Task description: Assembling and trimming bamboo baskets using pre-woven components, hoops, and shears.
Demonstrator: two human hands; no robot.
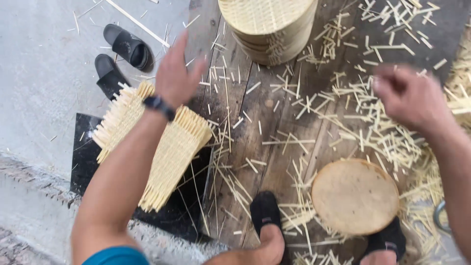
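My left hand (175,73) hangs in the air with fingers apart, holding nothing, above the far end of a flat woven bamboo mat (169,152) with frayed stick ends that lies on a black sheet. My right hand (409,95) is blurred, fingers curled loosely, over a litter of cut bamboo sticks (353,113); I see nothing in it. A round wooden block (354,195) sits between my two feet in black socks (266,211).
A stack of round woven bamboo lids (269,27) stands at the top on dark wooden planks (255,142). Two black slippers (120,56) lie on the grey concrete at the upper left. A metal ring (439,216) shows at the right edge.
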